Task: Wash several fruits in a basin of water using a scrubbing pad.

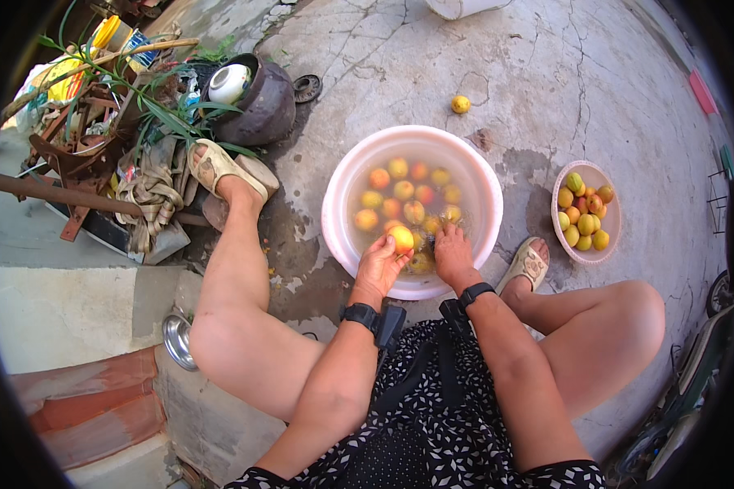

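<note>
My left hand [379, 266] holds a yellow and red fruit [400, 239], perhaps an apricot or peach, above the near side of a pink plastic basin [336, 208]. Cloudy water fills much of the basin, and several similar fruits [413, 211] lie in it. At the water's near right, my right hand [454, 253] has its fingertips partly under the surface; whether they grip anything is hidden. A smaller pink basket [615, 223] to the right holds several yellow, green and red fruits [586, 224].
One yellow fruit [460, 104] lies on cracked concrete beyond the basin. At the left are a dark clay pot [260, 107], rusty metal pieces and a knotted strap [150, 192]. A metal bowl [177, 339] is by my left knee. A vehicle's side shows at lower right.
</note>
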The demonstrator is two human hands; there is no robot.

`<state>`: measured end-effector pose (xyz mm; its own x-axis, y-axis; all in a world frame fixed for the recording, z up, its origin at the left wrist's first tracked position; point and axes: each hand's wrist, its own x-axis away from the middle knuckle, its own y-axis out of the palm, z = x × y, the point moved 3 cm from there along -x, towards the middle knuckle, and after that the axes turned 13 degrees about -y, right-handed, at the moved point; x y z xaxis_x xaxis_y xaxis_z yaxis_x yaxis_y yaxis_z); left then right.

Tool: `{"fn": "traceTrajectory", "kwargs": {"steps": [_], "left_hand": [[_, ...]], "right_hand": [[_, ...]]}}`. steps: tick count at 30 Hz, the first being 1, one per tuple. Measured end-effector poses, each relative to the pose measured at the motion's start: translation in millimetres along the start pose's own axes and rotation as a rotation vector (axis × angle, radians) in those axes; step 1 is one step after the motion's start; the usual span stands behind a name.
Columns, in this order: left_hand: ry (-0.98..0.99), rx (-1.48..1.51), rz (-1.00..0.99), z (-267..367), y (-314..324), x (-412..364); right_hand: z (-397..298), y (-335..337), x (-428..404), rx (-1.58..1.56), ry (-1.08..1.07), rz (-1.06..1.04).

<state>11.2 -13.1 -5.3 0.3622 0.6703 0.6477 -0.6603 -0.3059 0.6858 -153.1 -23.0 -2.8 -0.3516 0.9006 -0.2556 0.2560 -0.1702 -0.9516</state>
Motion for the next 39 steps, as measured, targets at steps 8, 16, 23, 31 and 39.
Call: {"fn": "traceTrajectory", "kwargs": {"steps": [8, 16, 23, 31, 39], "left_hand": [[-0.103, 0.089, 0.043, -4.3, -9.8, -5.8], [-0.072, -0.063, 0.439, -0.5, 4.6, -7.7], [-0.016, -0.527, 0.473, 9.6, 13.1, -1.1], [-0.123, -0.255, 0.086, -3.5, 22.4, 0.0], [-0.063, -0.058, 0.143, 10.3, 5.1, -2.6]], "right_hand": [[13.2, -6.0, -15.1, -0.895, 0.368, -0.216], [-56.0, -38.5, -31.4, -0.876, 0.171, -0.013], [-41.7, -47.5, -43.3, -0.951, 0.281, 0.055], [1.5, -10.3, -17.5, -0.563, 0.359, -0.152], [-2.8, 14.4, -0.1, -0.363, 0.018, -0.568]]}}
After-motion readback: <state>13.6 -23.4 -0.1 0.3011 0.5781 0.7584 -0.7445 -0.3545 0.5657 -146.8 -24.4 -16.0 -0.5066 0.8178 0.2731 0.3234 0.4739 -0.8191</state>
